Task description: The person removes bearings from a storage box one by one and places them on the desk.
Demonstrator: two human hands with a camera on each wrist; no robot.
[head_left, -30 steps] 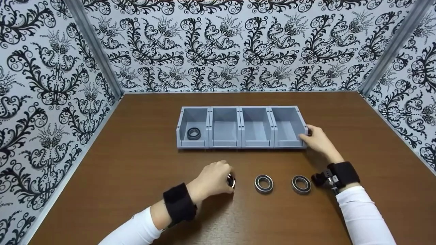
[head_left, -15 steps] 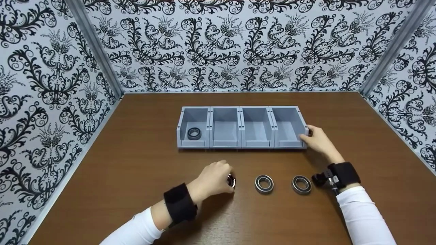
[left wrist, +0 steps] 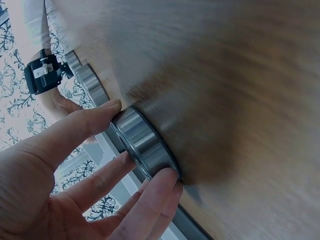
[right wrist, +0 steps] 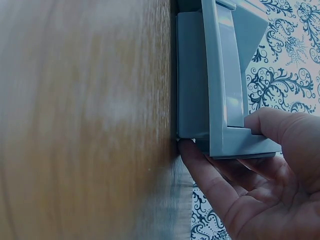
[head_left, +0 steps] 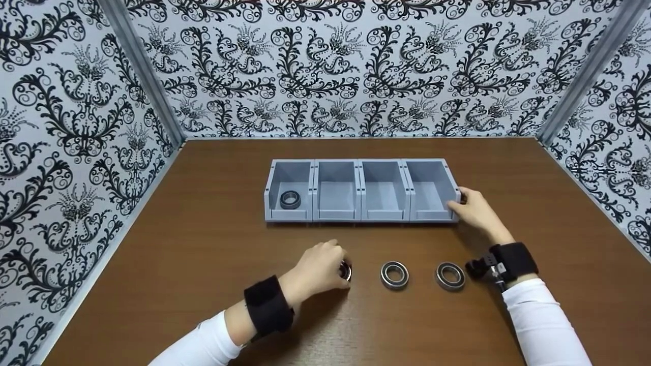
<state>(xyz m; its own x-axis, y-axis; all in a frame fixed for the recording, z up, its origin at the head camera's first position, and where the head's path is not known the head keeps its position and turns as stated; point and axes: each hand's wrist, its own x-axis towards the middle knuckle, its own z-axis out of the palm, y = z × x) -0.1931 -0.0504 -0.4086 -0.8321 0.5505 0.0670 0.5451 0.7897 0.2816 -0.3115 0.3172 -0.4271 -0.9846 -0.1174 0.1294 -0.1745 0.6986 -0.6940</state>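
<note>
My left hand [head_left: 318, 267] pinches a ball bearing [left wrist: 145, 142] between thumb and fingertips, low over the table in front of the bins. In the head view most of that bearing is hidden behind the fingers. My right hand [head_left: 475, 211] grips the right end wall of a grey four-bin row [head_left: 335, 215], thumb over the rim and fingers on the outer side. Another bearing [head_left: 290, 200] lies in the leftmost bin. To the right of my left hand, two more bearings lie flat on the table: a nearer bearing [head_left: 394, 275] and a farther bearing [head_left: 450, 276].
The brown wooden table [head_left: 203, 254] runs back to a patterned wall [head_left: 325, 66], with more patterned panels at both sides. A black wrist camera [head_left: 480, 267] on my right arm sits close beside the rightmost bearing.
</note>
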